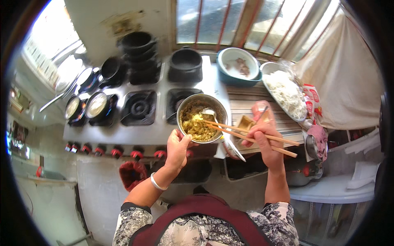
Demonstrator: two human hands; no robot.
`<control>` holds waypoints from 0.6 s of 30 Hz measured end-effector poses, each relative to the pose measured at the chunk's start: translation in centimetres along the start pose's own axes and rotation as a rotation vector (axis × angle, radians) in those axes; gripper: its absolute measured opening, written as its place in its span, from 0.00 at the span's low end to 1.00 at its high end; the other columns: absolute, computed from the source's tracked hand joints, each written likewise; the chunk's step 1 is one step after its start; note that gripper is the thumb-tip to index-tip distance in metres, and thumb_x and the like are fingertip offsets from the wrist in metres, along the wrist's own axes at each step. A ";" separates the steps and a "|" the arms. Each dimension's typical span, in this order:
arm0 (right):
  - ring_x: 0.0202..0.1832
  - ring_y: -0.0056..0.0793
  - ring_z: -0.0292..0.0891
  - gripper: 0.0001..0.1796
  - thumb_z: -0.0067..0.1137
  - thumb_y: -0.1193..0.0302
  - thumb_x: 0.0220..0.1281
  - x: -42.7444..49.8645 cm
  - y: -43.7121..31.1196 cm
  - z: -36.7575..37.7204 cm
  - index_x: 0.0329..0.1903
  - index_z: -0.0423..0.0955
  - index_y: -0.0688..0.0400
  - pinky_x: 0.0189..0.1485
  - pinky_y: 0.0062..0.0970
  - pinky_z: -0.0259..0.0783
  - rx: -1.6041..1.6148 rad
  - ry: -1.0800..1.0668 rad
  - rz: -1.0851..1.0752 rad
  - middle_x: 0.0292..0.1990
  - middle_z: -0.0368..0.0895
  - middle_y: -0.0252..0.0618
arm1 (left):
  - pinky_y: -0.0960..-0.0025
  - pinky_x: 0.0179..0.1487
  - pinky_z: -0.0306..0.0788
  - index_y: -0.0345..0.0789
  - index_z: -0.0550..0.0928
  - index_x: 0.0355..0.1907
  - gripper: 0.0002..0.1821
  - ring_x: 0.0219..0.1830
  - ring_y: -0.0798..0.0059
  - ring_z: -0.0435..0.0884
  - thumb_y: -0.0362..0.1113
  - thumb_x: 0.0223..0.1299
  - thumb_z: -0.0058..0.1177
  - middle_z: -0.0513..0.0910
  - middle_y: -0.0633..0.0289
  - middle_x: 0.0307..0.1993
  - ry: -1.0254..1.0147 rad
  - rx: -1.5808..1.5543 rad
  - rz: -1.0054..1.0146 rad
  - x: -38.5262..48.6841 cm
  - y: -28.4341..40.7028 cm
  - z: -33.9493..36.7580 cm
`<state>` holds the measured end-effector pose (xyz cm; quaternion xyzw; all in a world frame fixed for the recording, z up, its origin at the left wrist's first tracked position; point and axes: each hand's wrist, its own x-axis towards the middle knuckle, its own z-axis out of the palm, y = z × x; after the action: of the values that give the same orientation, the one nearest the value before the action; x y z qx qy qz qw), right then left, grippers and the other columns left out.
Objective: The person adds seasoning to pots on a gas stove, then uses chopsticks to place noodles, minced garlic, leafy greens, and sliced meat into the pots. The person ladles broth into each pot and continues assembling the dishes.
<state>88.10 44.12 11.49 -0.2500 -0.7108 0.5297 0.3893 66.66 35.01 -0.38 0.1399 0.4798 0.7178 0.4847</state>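
My left hand point(178, 147) grips the near left rim of a round metal bowl point(223, 106), held up over the front edge of the stove. Yellow-brown crumbly food point(197, 124) fills much of its bottom. A metal spoon point(210, 112) rests inside, its bowl end on the food. Between the fingers of my right hand point(266, 141) is a pair of wooden chopsticks point(240, 132), whose tips reach into the food. Another utensil with a white handle point(235, 149) extends beyond the bowl's right rim.
A multi-burner stove point(138, 135) bears stacked black pots point(137, 43) and two clay pots with pale contents point(97, 105). At the back right are a teal basin point(235, 80) and an oval dish of white noodles point(284, 92). A red bin point(133, 175) stands below the stove.
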 end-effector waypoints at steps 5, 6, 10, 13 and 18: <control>0.31 0.27 0.79 0.11 0.45 0.70 0.68 -1.6 -1.1 11.5 0.43 0.71 0.67 0.32 0.21 0.75 0.247 -0.153 0.120 0.33 0.77 0.42 | 0.72 0.35 0.77 0.33 0.64 0.32 0.08 0.28 0.78 0.75 0.23 0.57 0.48 0.73 0.62 0.30 0.120 -0.022 0.124 -7.5 4.5 -11.0; 0.32 0.28 0.79 0.12 0.45 0.70 0.68 -2.1 -0.8 14.4 0.43 0.72 0.67 0.32 0.21 0.76 0.285 -0.192 0.153 0.34 0.77 0.42 | 0.72 0.35 0.77 0.33 0.64 0.32 0.08 0.28 0.79 0.75 0.23 0.57 0.48 0.72 0.62 0.30 0.146 -0.023 0.144 -9.0 5.3 -13.2; 0.33 0.35 0.81 0.13 0.42 0.69 0.70 -3.8 1.3 25.1 0.43 0.71 0.68 0.35 0.28 0.78 0.401 -0.238 0.191 0.35 0.79 0.47 | 0.74 0.34 0.76 0.33 0.65 0.30 0.07 0.28 0.81 0.74 0.23 0.57 0.48 0.72 0.63 0.29 0.241 0.026 0.252 -14.3 8.2 -20.8; 0.33 0.36 0.81 0.14 0.42 0.69 0.70 -5.3 2.5 31.0 0.42 0.71 0.68 0.37 0.29 0.79 0.511 -0.255 0.242 0.35 0.79 0.47 | 0.75 0.33 0.76 0.34 0.65 0.30 0.08 0.28 0.82 0.73 0.23 0.57 0.48 0.72 0.64 0.29 0.322 0.088 0.230 -17.8 10.1 -25.2; 0.33 0.39 0.81 0.13 0.42 0.69 0.70 -6.5 3.3 37.1 0.42 0.70 0.67 0.36 0.31 0.79 0.565 -0.287 0.282 0.34 0.79 0.49 | 0.77 0.33 0.76 0.34 0.65 0.30 0.08 0.28 0.84 0.73 0.23 0.57 0.49 0.72 0.65 0.29 0.371 0.116 0.306 -20.3 11.8 -29.5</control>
<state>61.23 19.43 1.42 -0.1511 -0.5419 0.7840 0.2625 50.32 0.99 -0.01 0.1044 0.5742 0.7676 0.2649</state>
